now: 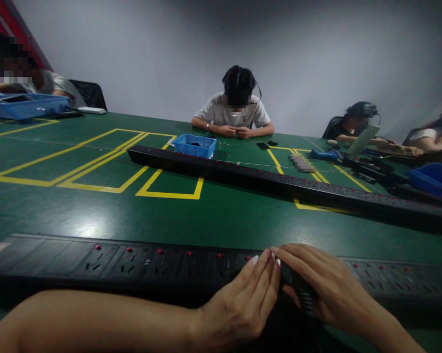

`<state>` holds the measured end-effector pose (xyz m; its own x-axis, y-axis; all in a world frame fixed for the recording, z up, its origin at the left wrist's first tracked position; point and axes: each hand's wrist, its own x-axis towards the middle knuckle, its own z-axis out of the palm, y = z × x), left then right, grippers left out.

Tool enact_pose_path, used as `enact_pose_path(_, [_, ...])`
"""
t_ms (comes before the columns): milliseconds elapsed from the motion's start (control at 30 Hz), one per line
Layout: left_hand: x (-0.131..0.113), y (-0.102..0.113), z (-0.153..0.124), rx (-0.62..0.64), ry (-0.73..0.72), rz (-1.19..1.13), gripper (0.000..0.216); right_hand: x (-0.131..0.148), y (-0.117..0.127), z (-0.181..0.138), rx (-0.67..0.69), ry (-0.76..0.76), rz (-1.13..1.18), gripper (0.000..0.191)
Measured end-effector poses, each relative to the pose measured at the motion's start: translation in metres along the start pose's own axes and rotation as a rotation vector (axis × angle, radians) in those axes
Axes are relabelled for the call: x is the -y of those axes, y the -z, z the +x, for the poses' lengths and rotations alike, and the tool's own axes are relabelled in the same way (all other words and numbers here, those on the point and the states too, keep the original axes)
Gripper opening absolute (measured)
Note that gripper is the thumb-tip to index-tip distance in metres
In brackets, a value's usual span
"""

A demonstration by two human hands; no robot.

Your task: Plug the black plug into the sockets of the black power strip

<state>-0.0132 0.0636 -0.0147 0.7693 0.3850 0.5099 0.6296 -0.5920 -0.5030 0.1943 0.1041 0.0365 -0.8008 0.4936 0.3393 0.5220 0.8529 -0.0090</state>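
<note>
A long black power strip [209, 267] with several sockets and small red buttons or lights runs across the table right in front of me. Above its middle my two hands meet at the fingertips. My right hand [322, 279] is closed on a small black ridged piece [306, 300], its thumb underneath. The fingers of my left hand [243, 299] are pressed together, their tips against the right fingertips; what they pinch, if anything, is hidden behind them.
Farther back, a second black power strip [265, 184] lies slantwise on the green table [106, 215]. Behind it stand a small blue bin [194, 147] and small black parts [267, 145]. A blue tray [25, 107] is at far left, another blue bin [434, 177] at right. Several people sit opposite.
</note>
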Motion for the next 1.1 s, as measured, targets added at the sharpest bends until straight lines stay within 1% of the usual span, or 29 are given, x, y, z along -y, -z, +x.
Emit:
enact_pose_path(167, [-0.0005,-0.0002,0.0002,0.001,0.001,0.009,0.05,-0.0003,0.0001,-0.0001,-0.005,-0.001,0.016,0.039])
enact_pose_path(300, [0.0002,0.0007,-0.0002,-0.004,0.001,0.008,0.051,-0.0003,-0.0002,-0.0007,-0.007,0.004,0.008,0.042])
enact_pose_path(833, [0.0005,-0.0003,-0.0004,0.004,0.0,0.01,0.049,-0.0025,-0.0025,-0.0035,0.007,-0.002,-0.007,0.041])
enact_pose_path(1100, [-0.0003,-0.0008,-0.0002,-0.008,0.023,0.002,0.05,-0.001,-0.0013,-0.0026,0.018,-0.004,-0.013,0.036])
